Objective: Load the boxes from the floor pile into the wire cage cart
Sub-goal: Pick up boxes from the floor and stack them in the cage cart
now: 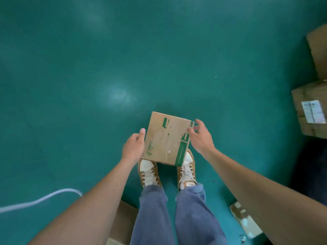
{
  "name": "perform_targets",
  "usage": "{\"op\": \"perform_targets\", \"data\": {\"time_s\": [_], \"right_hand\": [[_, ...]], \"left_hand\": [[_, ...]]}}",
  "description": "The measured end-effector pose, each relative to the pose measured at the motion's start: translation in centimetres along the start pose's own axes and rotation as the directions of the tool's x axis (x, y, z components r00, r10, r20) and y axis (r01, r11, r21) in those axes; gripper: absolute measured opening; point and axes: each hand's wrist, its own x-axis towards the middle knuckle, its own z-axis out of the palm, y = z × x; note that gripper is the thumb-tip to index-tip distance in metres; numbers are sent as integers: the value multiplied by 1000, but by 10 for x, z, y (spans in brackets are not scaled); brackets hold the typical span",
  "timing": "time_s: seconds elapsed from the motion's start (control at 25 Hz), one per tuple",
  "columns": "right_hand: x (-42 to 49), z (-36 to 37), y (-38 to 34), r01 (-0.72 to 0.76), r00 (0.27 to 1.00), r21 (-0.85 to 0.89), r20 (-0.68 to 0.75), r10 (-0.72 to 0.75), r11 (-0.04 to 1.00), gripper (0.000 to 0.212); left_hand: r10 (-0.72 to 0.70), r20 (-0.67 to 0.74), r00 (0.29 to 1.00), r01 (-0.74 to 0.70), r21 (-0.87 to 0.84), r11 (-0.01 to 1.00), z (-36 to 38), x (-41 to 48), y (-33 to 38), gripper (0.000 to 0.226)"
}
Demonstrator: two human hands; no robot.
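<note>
- Both hands are meeting at one small cardboard box (168,138). The left hand (133,147) is gripping its left edge with the thumb on top. The right hand (200,137) is lying loose at the far right corner, fingers spread and at most brushing the cardboard.
- That box is hanging in the air above the shoes (149,174), clear of the green floor (88,68) and turned slightly askew.
- Other boxes (311,112) are sitting at the right edge of the view, and two more are lying close behind the feet: a taped carton (246,221) to the right and a brown carton (123,220) to the left.
- A white cable (35,202) is trailing across the floor on the left.
- The wire cart is not showing anywhere, so the carry to it is probably yet to come.
- Likely slip: with only one hand truly holding, the box is resting on a one-sided pinch. It could pivot down on the right and drop onto the toes unless the right hand closes in.
- Likely trip: turning or stepping back blind could catch a heel on the cartons behind, or a foot on the cable.
- Likely damage: squeezing the thin edge too hard could be crushing the cardboard instead of supporting it from below.
</note>
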Motion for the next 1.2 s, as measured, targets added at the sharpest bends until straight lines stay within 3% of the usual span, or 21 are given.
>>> {"op": "perform_targets", "data": {"time_s": [0.16, 0.28, 0.36, 0.48, 0.6, 0.68, 0.76, 0.84, 0.96, 1.2], "right_hand": [[43, 22, 6, -54, 996, 34, -70, 56, 998, 61], [58, 28, 5, -186, 982, 176, -3, 190, 967, 69], [55, 27, 0, -203, 979, 236, 22, 204, 950, 65], [42, 19, -25, -112, 993, 258, 1, 116, 960, 43], [20, 1, -60, 10, 997, 265, -77, 11, 964, 34], [9, -10, -74, 73, 994, 238, -102, -49, 969, 32], [-22, -25, -97, 129, 992, 146, -35, -125, 981, 41], [-49, -42, -116, 195, 980, 28, 21, -196, 980, 40], [-113, -83, -159, 269, 962, -5, 53, -268, 963, 25], [-277, -159, -243, 444, 896, -91, 72, -438, 892, 22]], "left_hand": [[99, 5, 995, -99, -35, 994, 18, 42, 1, 53], [51, 71, 996, -40, -155, 987, 24, 54, 0, 55], [-1, 70, 998, 15, -199, 980, 21, 51, 5, 63], [-66, -11, 998, 61, -247, 967, 7, 40, 20, 66], [-105, -73, 992, 67, -410, 910, -15, 13, 36, 69], [-127, -111, 986, 48, -538, 842, -20, 6, 30, 75], [-144, -142, 979, 30, -604, 797, -35, -24, 43, 80], [-83, -198, 977, -57, -616, 786, -53, -60, 71, 66], [72, -226, 972, -189, -554, 811, -98, -122, 113, 39], [301, -361, 882, -450, -461, 765, -196, -275, 164, 35]]}}
